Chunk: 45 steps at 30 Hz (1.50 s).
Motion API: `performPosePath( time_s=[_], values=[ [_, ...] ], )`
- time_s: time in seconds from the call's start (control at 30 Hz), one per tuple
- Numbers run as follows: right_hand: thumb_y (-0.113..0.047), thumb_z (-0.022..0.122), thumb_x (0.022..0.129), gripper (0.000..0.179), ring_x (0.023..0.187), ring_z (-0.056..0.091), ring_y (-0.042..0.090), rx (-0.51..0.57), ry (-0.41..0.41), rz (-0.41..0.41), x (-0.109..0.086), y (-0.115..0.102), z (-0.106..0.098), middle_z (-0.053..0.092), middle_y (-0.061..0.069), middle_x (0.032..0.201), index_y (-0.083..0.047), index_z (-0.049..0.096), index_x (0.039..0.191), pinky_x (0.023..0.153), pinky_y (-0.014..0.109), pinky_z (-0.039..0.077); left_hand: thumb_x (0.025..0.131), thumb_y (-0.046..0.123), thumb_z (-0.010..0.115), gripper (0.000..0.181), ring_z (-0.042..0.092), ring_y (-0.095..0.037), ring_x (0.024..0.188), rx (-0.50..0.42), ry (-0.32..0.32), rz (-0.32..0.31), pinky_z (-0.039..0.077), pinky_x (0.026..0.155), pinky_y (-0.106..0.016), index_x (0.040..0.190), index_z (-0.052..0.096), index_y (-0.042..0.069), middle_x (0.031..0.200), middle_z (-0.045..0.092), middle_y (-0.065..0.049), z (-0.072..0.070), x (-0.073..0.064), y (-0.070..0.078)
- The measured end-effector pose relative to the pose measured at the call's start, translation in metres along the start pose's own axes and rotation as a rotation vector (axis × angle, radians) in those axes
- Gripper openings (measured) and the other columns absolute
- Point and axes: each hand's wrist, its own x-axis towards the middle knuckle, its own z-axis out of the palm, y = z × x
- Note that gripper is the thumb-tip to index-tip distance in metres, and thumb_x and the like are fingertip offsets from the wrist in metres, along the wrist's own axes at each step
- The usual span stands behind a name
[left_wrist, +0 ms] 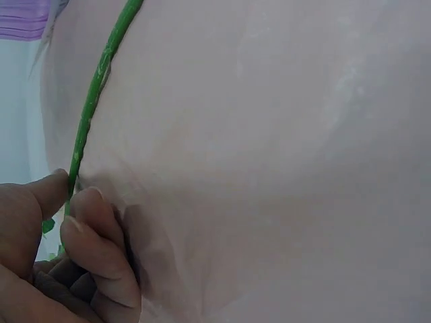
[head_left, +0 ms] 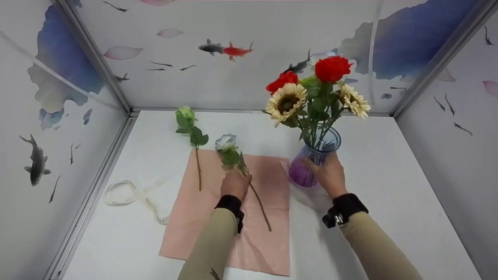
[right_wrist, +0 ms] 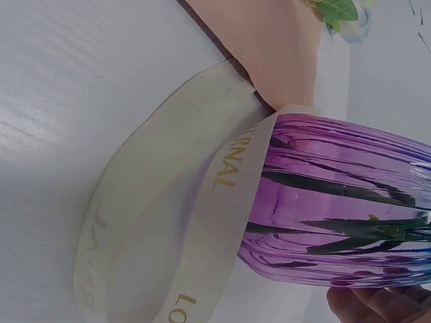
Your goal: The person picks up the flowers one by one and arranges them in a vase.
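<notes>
My left hand (head_left: 234, 186) pinches the stem of a pale blue-white rose (head_left: 226, 143) between thumb and fingers, over a pink wrapping sheet (head_left: 268, 249). In the left wrist view the green stem (left_wrist: 91, 108) runs up from the fingertips. With thumb and fingers around its side, my right hand (head_left: 330, 175) holds a ribbed glass vase (head_left: 301, 173), purple below and blue at the rim. Red roses (head_left: 332, 69) and cream sunflowers (head_left: 287, 103) stand in the vase. Beside its base curves a pale ribbon (right_wrist: 225, 202) with gold letters.
A green rose (head_left: 185, 113) lies at the left, its stem across the sheet's upper left corner. Another lettered ribbon stretch (head_left: 134, 190) lies looped on the white table (head_left: 389, 202) further left. Printed panels (head_left: 167, 85) wall in the back and sides.
</notes>
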Motion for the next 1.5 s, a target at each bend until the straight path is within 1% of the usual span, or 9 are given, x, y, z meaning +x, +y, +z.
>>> performPosePath(
  time_s=[0.1, 0.4, 0.5, 0.6, 0.7, 0.8, 0.9, 1.13, 1.5],
  values=[
    [-0.069, 0.074, 0.081, 0.109, 0.138, 0.048, 0.044, 0.004, 0.003, -0.006, 0.000, 0.000, 0.000, 0.049, 0.026, 0.150, -0.003, 0.029, 0.155, 0.113, 0.057, 0.038, 0.102, 0.026, 0.061, 0.049, 0.045, -0.017, 0.040, -0.014, -0.013, -0.012, 0.037, 0.043, -0.033, 0.056, 0.056, 0.012, 0.045, 0.045, -0.001, -0.001, 0.001, 0.002],
    [-0.069, 0.074, 0.082, 0.110, 0.140, 0.046, 0.044, 0.001, -0.003, 0.011, 0.000, 0.001, 0.000, 0.047, 0.026, 0.152, -0.003, 0.027, 0.156, 0.113, 0.057, 0.038, 0.096, 0.010, 0.059, 0.025, 0.052, -0.015, 0.039, -0.247, -0.014, -0.085, 0.043, 0.038, -0.027, 0.075, 0.069, 0.001, 0.052, 0.057, -0.004, -0.005, 0.005, 0.000],
    [-0.070, 0.073, 0.082, 0.111, 0.141, 0.044, 0.044, -0.004, -0.011, 0.024, -0.001, 0.000, 0.000, 0.045, 0.025, 0.154, -0.003, 0.026, 0.156, 0.115, 0.057, 0.036, 0.098, 0.009, 0.058, 0.019, 0.055, -0.017, 0.043, -0.403, -0.026, -0.036, 0.046, 0.042, -0.031, 0.104, 0.067, -0.006, 0.057, 0.062, -0.009, -0.008, 0.004, -0.003],
    [-0.070, 0.073, 0.082, 0.112, 0.142, 0.043, 0.044, -0.003, -0.014, 0.032, -0.001, 0.000, 0.000, 0.044, 0.025, 0.154, -0.002, 0.025, 0.157, 0.115, 0.057, 0.035, 0.102, 0.008, 0.056, 0.036, 0.059, -0.022, 0.046, -0.559, -0.055, 0.050, 0.052, 0.046, -0.037, 0.133, 0.051, -0.008, 0.064, 0.065, -0.019, -0.013, 0.001, -0.003],
    [-0.069, 0.073, 0.082, 0.112, 0.142, 0.043, 0.044, -0.001, -0.016, 0.034, -0.001, -0.001, -0.001, 0.044, 0.026, 0.154, -0.002, 0.024, 0.157, 0.115, 0.057, 0.035, 0.105, 0.011, 0.055, 0.034, 0.065, -0.023, 0.049, -0.623, -0.077, 0.118, 0.058, 0.052, -0.039, 0.129, 0.053, -0.013, 0.071, 0.067, -0.023, -0.021, -0.002, 0.000],
    [-0.069, 0.073, 0.082, 0.113, 0.142, 0.042, 0.044, 0.004, -0.021, 0.035, -0.002, -0.001, -0.001, 0.043, 0.026, 0.155, -0.001, 0.023, 0.158, 0.115, 0.057, 0.035, 0.107, 0.016, 0.053, 0.028, 0.069, -0.022, 0.055, -0.620, -0.077, 0.154, 0.060, 0.056, -0.037, 0.108, 0.061, -0.011, 0.079, 0.070, -0.023, -0.030, -0.006, 0.003],
    [-0.071, 0.072, 0.082, 0.114, 0.143, 0.042, 0.044, 0.008, -0.022, 0.035, -0.002, -0.001, -0.001, 0.043, 0.026, 0.155, -0.002, 0.023, 0.157, 0.116, 0.057, 0.035, 0.107, 0.020, 0.053, 0.024, 0.072, -0.024, 0.061, -0.615, -0.066, 0.176, 0.061, 0.059, -0.037, 0.110, 0.061, -0.003, 0.088, 0.072, -0.021, -0.038, -0.012, 0.007],
    [-0.070, 0.073, 0.082, 0.111, 0.142, 0.043, 0.043, 0.019, -0.012, 0.035, -0.002, 0.000, 0.001, 0.045, 0.024, 0.154, -0.005, 0.023, 0.157, 0.115, 0.058, 0.035, 0.107, 0.023, 0.057, 0.027, 0.074, -0.032, 0.070, -0.716, -0.043, 0.230, 0.062, 0.062, -0.039, 0.111, 0.065, -0.003, 0.093, 0.074, -0.018, -0.057, -0.027, 0.020],
    [-0.069, 0.073, 0.083, 0.111, 0.141, 0.043, 0.046, 0.010, -0.004, 0.012, -0.003, 0.000, 0.001, 0.044, 0.025, 0.155, -0.004, 0.023, 0.157, 0.114, 0.059, 0.036, 0.106, 0.031, 0.059, 0.028, 0.072, -0.029, 0.066, -0.853, 0.029, 0.353, 0.061, 0.059, -0.040, 0.107, 0.070, 0.005, 0.092, 0.075, -0.014, -0.076, -0.057, 0.046]
  ],
)
